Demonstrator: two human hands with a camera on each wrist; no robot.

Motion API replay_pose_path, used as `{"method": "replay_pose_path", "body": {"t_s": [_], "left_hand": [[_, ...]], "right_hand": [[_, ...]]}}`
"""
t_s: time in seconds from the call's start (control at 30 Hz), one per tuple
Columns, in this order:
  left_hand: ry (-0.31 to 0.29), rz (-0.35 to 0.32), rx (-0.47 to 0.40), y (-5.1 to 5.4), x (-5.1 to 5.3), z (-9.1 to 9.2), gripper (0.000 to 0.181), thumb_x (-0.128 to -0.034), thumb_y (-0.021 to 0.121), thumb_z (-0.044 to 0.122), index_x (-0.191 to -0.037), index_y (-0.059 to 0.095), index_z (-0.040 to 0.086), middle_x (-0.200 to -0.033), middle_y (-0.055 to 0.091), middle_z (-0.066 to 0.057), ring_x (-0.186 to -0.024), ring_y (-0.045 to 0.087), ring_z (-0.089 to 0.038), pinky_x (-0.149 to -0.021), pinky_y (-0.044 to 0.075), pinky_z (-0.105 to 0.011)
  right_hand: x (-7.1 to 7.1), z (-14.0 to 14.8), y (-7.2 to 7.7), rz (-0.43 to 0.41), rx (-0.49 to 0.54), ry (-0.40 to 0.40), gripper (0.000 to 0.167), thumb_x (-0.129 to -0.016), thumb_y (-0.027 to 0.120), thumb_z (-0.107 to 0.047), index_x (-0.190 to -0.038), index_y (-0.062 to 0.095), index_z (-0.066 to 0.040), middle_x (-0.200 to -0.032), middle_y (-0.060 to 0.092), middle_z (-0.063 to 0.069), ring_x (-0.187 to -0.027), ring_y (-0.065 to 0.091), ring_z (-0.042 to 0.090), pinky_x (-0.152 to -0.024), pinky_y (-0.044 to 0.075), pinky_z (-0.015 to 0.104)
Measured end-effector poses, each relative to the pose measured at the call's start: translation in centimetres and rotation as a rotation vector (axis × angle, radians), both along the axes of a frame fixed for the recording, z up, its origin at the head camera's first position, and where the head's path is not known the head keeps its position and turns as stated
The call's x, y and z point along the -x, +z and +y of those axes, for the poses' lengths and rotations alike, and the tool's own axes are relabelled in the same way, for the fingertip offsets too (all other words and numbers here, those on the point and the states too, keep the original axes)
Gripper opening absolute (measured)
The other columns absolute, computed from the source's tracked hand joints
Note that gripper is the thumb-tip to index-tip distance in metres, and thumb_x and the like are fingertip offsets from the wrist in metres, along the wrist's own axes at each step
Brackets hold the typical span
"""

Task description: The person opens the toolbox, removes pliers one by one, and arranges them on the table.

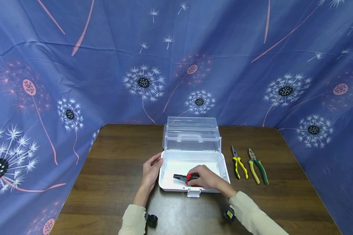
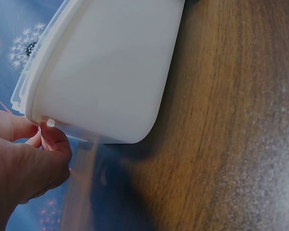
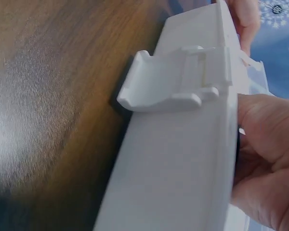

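A white toolbox (image 1: 176, 188) with clear fold-up trays (image 1: 194, 143) stands open on the table. My right hand (image 1: 204, 178) is inside it, gripping combination pliers (image 1: 180, 177) by their red and black handles, jaws pointing left. In the right wrist view the box's front wall (image 3: 164, 159) and white latch (image 3: 166, 79) hide the pliers, and only part of the right hand (image 3: 272, 149) shows. At the box's left side, my left hand (image 1: 151, 171) pinches the rim; the left wrist view shows the thumb and fingers (image 2: 55, 142) at its corner.
Right of the box lie long-nose pliers (image 1: 236, 163) with yellow and black handles, and beside them pliers (image 1: 257, 166) with green and yellow handles. The wooden table (image 1: 111, 182) backs onto a blue dandelion-print cloth (image 1: 106, 81).
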State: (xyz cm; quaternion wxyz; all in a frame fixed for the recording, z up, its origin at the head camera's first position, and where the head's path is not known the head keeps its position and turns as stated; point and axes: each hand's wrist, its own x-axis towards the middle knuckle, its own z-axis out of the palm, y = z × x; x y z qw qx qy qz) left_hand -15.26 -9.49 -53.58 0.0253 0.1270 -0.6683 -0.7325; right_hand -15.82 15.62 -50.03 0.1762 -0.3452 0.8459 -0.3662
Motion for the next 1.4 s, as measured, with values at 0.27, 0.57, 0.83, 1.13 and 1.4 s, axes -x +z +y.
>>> {"method": "replay_pose_path", "body": {"t_s": [0.27,0.57,0.83,1.13,1.4], "left_hand": [[0.010,-0.022,0.023,0.0,0.2,0.0,0.034,-0.1007,0.063,0.005,-0.134,0.065,-0.003,-0.126,0.063,-0.021,-0.106,0.061,-0.020,-0.082,0.050,-0.018],[0.012,-0.015,0.007,-0.1,0.3,0.0,0.035,-0.1005,0.064,0.004,-0.134,0.064,-0.004,-0.126,0.063,-0.021,-0.105,0.062,-0.020,-0.082,0.051,-0.017],[0.016,-0.031,0.013,-0.1,0.3,0.0,0.035,-0.1005,0.065,0.005,-0.134,0.065,-0.004,-0.126,0.063,-0.021,-0.105,0.062,-0.020,-0.081,0.050,-0.017],[0.012,-0.019,0.012,-0.2,0.3,0.0,0.034,-0.0999,0.064,0.003,-0.133,0.065,-0.003,-0.123,0.064,-0.019,-0.105,0.061,-0.019,-0.082,0.050,-0.017],[0.017,-0.001,0.001,-0.3,0.3,0.0,0.034,-0.0995,0.065,0.003,-0.133,0.065,-0.004,-0.123,0.064,-0.020,-0.101,0.062,-0.017,-0.081,0.051,-0.018]], "right_hand": [[-0.2,2.2,0.9,-0.019,0.115,-0.148,0.012,-0.092,0.079,-0.015,-0.102,0.077,-0.009,-0.088,0.071,-0.003,-0.075,0.057,0.007,-0.069,0.051,0.024],[0.3,7.2,3.5,-0.205,0.306,-0.390,0.038,-0.094,0.076,-0.015,-0.126,0.068,0.004,-0.102,0.076,0.014,-0.088,0.075,0.024,-0.081,0.061,0.038],[0.3,12.6,4.9,-0.278,0.325,-0.592,0.056,-0.097,0.074,-0.022,-0.139,0.056,0.010,-0.115,0.073,0.023,-0.094,0.076,0.028,-0.085,0.059,0.041],[0.5,19.2,4.2,-0.278,0.316,-0.706,0.065,-0.099,0.071,-0.026,-0.146,0.045,0.012,-0.112,0.076,0.004,-0.093,0.076,0.020,-0.085,0.058,0.025],[0.9,24.7,3.4,-0.267,0.167,-0.778,0.078,-0.102,0.065,-0.036,-0.155,0.032,0.010,-0.112,0.072,-0.015,-0.095,0.074,0.013,-0.089,0.054,0.024]]}}
